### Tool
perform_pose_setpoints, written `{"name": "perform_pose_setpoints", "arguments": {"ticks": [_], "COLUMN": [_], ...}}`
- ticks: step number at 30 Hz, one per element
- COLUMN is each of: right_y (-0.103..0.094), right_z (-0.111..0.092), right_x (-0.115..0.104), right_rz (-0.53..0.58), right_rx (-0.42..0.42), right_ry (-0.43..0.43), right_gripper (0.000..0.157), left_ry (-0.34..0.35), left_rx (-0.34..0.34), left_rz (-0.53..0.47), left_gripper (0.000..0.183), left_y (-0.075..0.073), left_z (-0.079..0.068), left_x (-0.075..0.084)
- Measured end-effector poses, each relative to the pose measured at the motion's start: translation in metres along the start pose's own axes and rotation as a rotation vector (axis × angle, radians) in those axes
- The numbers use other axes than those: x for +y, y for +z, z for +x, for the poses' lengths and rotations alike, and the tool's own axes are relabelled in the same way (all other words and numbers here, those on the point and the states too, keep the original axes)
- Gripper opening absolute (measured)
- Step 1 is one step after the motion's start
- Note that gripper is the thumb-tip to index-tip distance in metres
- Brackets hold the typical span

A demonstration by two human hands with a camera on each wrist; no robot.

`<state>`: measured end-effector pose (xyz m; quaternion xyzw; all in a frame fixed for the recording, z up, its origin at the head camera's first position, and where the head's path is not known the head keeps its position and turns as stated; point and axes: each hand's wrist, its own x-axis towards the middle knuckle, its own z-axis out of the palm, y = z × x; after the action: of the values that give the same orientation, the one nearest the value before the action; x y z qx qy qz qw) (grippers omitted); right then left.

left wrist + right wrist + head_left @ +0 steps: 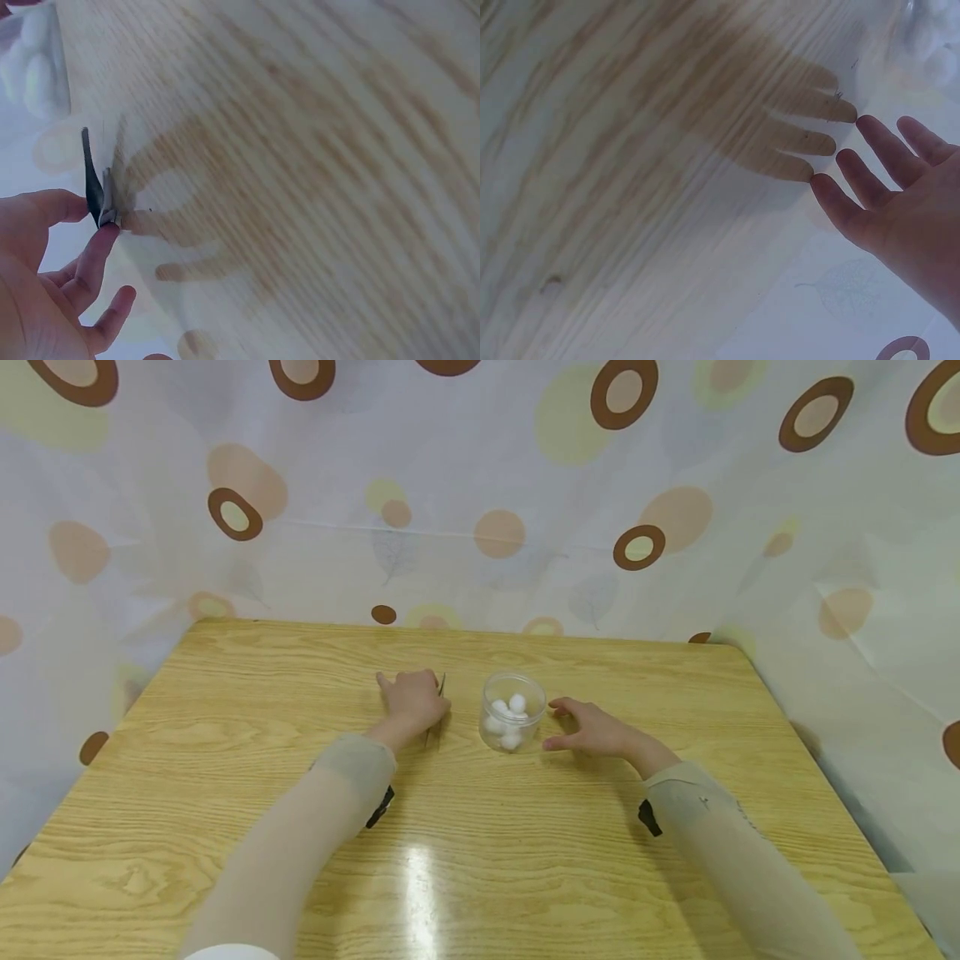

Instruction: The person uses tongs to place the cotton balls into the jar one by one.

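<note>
A pair of dark metal tweezers (91,176) is pinched between the thumb and a finger of my left hand (415,700), low over the table. In the head view the tweezers (442,687) show as a thin line beside the knuckles. To their right stands a clear round jar (512,676) with several white cotton balls (517,703) inside; no lid sits on it. My right hand (592,728) is just right of the jar, apart from it, fingers spread and holding nothing. In the right wrist view its fingertips (825,187) are near the tabletop.
The wood-grain table (480,860) meets a patterned curtain (450,568) at its back edge, and the curtain also hangs along both sides. Light glares off the table's front part.
</note>
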<state>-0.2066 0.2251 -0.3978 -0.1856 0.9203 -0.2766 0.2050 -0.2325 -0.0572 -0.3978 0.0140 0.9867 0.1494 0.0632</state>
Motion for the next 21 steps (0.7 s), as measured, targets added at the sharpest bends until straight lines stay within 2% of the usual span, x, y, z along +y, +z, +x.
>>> {"name": "perform_pose_setpoints", "arguments": {"ticks": [9, 16, 21], "right_y": [-0.001, 0.001, 0.001], "right_z": [-0.002, 0.000, 0.000], "right_x": [-0.002, 0.000, 0.001], "right_rz": [0.003, 0.005, 0.001], "right_rx": [-0.007, -0.014, -0.018], "right_ry": [0.009, 0.008, 0.007], "right_gripper": [0.076, 0.079, 0.080], "left_ry": [-0.012, -0.002, 0.009], "left_rx": [-0.008, -0.017, -0.024], "left_rz": [0.010, -0.061, -0.124], "left_gripper": [0.013, 0.026, 0.027], "left_y": [0.002, 0.004, 0.005], "left_z": [-0.001, -0.002, -0.006], "left_x": [-0.002, -0.011, -0.012]}}
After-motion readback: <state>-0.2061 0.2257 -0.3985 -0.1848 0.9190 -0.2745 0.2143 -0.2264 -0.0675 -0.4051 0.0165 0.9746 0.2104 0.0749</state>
